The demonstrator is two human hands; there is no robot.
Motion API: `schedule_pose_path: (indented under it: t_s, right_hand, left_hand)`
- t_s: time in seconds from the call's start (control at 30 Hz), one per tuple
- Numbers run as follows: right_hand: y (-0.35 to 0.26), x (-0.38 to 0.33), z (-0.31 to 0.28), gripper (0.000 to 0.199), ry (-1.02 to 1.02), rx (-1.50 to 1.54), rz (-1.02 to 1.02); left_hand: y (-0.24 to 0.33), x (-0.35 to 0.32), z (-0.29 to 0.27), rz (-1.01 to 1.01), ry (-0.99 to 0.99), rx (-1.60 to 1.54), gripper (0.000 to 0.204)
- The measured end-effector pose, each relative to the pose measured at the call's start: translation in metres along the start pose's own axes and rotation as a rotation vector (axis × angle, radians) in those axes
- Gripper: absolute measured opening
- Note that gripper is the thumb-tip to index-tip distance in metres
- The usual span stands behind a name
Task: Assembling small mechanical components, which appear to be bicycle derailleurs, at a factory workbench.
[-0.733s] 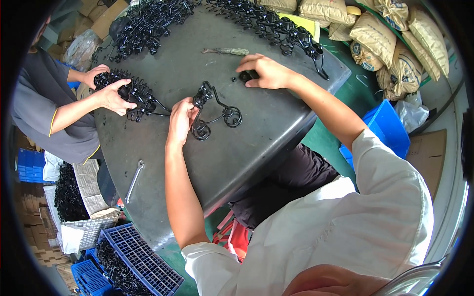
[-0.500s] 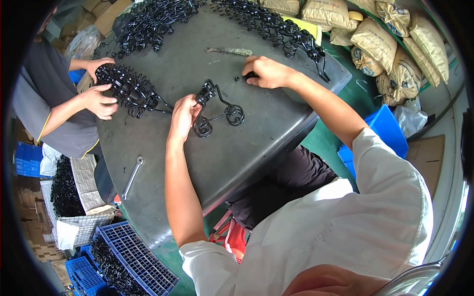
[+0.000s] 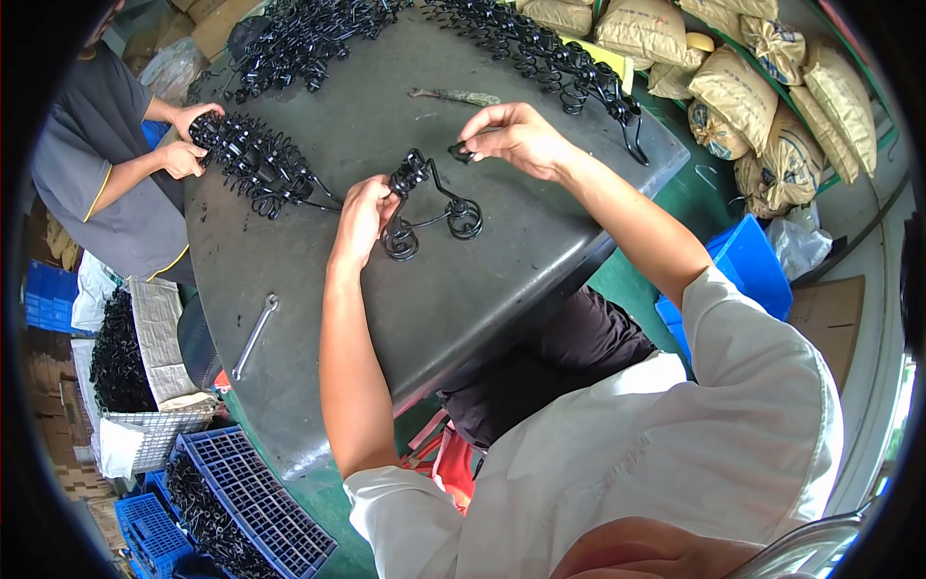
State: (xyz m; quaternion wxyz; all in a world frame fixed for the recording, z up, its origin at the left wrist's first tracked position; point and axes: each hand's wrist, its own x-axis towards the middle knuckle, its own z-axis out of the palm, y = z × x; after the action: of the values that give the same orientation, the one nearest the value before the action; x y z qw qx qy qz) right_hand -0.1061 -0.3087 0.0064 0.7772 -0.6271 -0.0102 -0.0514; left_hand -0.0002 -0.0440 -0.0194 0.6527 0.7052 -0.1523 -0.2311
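Left hand (image 3: 359, 218) clamps a black scrolled wire piece (image 3: 431, 205) while the right hand (image 3: 518, 137) pinches a small black fitting (image 3: 461, 151) just beside it, which could slip from that fingertip grip.

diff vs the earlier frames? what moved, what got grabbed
Right hand lifted off the table, a small black part in its fingers, and came toward the wire piece. Left hand kept its hold on that piece. Wrench stayed put.

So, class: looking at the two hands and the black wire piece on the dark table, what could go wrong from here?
The small black part pinched in the right hand could slip and get lost among the black wire pieces. The curled black wire piece held by the left hand might snag or poke fingers. The metal spanner near the dark round table edge could fall.
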Motion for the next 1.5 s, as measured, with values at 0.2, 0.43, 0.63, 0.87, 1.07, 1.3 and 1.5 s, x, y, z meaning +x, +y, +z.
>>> schedule_pose_path:
  t_s: [0.2,0.43,0.63,0.87,1.07,1.3,1.5]
  right_hand:
    - [0.008,0.012,0.033,0.013,0.011,-0.088,-0.025]
    - [0.002,0.004,0.041,0.018,0.05,-0.223,0.023]
    - [0.014,0.004,0.037,0.024,0.057,-0.345,-0.073]
    - [0.015,0.004,0.034,0.024,0.028,-0.627,-0.369]
    - [-0.007,0.007,0.036,0.023,-0.128,-0.785,-0.312]
    - [-0.008,0.013,0.032,0.018,-0.197,-0.752,-0.354]
    - [-0.017,0.021,0.029,0.016,-0.275,-0.752,-0.346]
  left_hand:
    - [-0.006,0.01,-0.012,-0.019,-0.12,0.025,0.046]
    - [-0.004,0.011,-0.015,-0.013,-0.172,0.052,0.045]
    - [-0.005,0.014,-0.017,0.013,-0.21,0.062,0.037]
    - [0.007,0.003,-0.009,0.036,-0.214,0.038,0.016]
    - [0.014,-0.005,-0.002,0.051,-0.14,0.052,0.02]
    - [0.02,-0.009,0.0,0.05,-0.137,0.051,0.02]
    - [0.019,-0.007,-0.001,0.046,-0.152,0.046,0.02]
